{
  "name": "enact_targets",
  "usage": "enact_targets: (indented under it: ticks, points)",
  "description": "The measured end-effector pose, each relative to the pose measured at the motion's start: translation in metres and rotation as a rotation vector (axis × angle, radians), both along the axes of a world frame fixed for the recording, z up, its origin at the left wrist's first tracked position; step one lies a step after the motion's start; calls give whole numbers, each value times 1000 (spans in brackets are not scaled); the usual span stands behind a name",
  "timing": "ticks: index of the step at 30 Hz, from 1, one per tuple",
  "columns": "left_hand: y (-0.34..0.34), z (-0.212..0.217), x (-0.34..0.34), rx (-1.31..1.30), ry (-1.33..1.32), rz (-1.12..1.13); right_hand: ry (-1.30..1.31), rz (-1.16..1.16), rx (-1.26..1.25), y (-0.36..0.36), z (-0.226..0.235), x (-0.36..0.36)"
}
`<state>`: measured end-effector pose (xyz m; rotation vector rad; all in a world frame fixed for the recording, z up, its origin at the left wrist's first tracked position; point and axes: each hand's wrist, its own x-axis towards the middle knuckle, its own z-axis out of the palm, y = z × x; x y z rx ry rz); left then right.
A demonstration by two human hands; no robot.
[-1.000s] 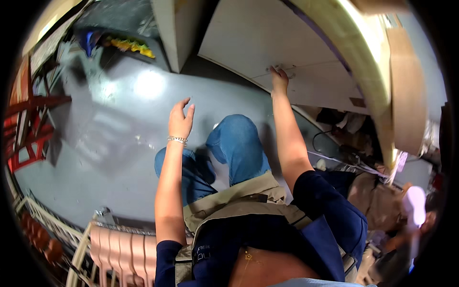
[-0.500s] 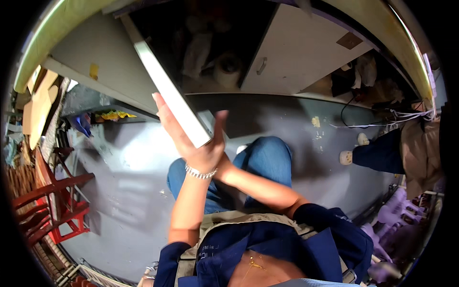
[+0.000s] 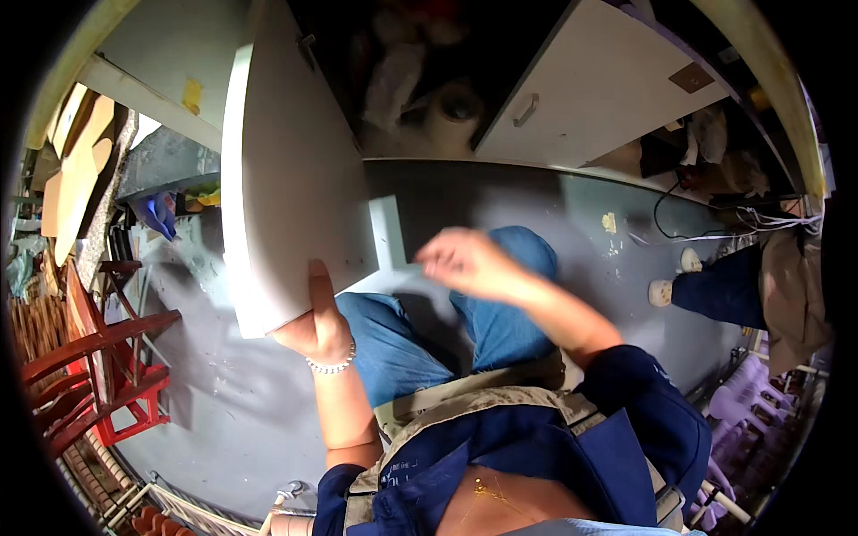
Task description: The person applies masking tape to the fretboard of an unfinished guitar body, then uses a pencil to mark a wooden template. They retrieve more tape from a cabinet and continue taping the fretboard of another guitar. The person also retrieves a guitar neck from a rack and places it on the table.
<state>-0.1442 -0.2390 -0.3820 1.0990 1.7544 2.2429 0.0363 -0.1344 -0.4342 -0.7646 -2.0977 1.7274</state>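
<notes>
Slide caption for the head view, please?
Left hand grips an open white cabinet door near its corner; right hand apart, near a jeans-clad knee.

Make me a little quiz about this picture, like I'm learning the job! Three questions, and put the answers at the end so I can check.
1. What is the left hand holding?
2. What is worn next to that hand? A) a watch; B) a silvery bracelet; C) a glove.
3. True or false: the right hand is away from the handle on the other door.

Key:
1. The open white door.
2. B.
3. True.
</notes>
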Motion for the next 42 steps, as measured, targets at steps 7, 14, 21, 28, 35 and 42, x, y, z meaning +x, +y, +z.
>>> enact_targets:
  ticks: [7,14,21,28,35,42]
  points:
    - [4,-9,-14,135,58,120,-381,-286,806,226,-108,-23]
    - [-5,-16,-20,75,135,130,-832,65,1109,309,-152,-59]
    - [-1,-9,-14,76,142,150,-68,-321,902,239,-59,-30]
    - [1,-14,-14,114,96,148,-526,-429,1228,167,-51,24]
    - [-1,-16,-8,119,53,83,-817,-90,946,234,-138,-9]
    - [-2,-5,-9,75,98,109,-745,-66,1484,249,-82,-68]
